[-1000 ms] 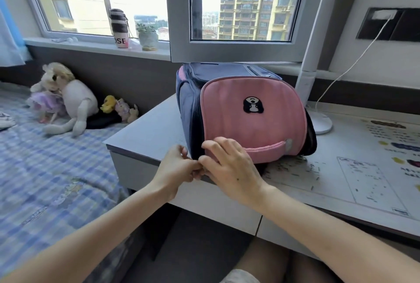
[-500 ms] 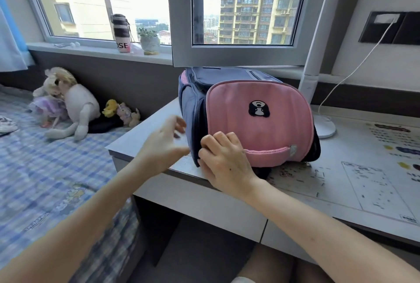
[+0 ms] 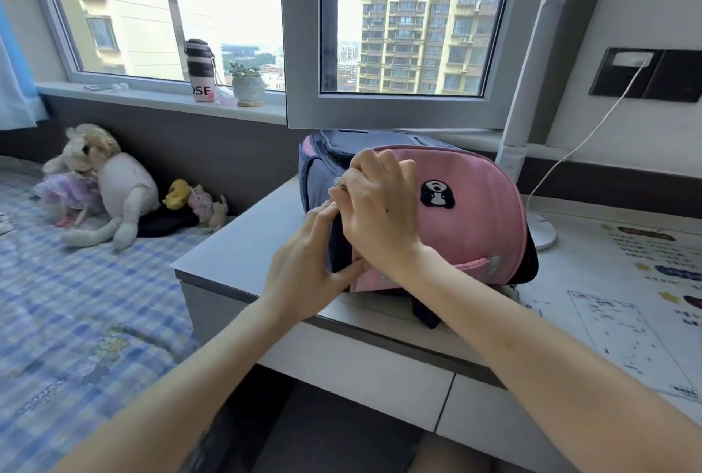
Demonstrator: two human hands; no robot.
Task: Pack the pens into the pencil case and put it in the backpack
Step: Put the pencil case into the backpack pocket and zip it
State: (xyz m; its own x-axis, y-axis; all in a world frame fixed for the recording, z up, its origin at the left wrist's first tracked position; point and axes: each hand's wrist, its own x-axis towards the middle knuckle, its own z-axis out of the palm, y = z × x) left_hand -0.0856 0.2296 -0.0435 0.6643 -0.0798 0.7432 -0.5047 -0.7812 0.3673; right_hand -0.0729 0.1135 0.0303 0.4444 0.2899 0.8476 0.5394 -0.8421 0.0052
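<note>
Daylight from a wide window falls on a pale grey desk (image 3: 243, 244) pushed against a checked blue bed, with a white desk lamp (image 3: 532, 100) standing at the desk's far side. On the desk, near its front edge, lies the pink-and-navy fabric backpack (image 3: 475, 222), its pink front panel with a small black-and-white dog patch facing the person.

No pens and no pencil case show anywhere (whether they are already inside the bag cannot be told from this view). The step in hand looks like working the backpack's zip along its left seam, and whether it is being opened or closed cannot be told. If the case is already inside, closing the zip would be among the last steps.

The right hand (image 3: 380, 210) reaches over the pink panel's upper left edge, fingers curled and pinched on a small silvery zip pull (image 3: 338, 182). The left hand (image 3: 307, 267) braces the bag's lower left corner, thumb and fingers clasped on the navy side fabric, holding it taut.

The next move probably calls for a steady pull of the slider along the curved seam while the left hand keeps the fabric from bunching.
</note>
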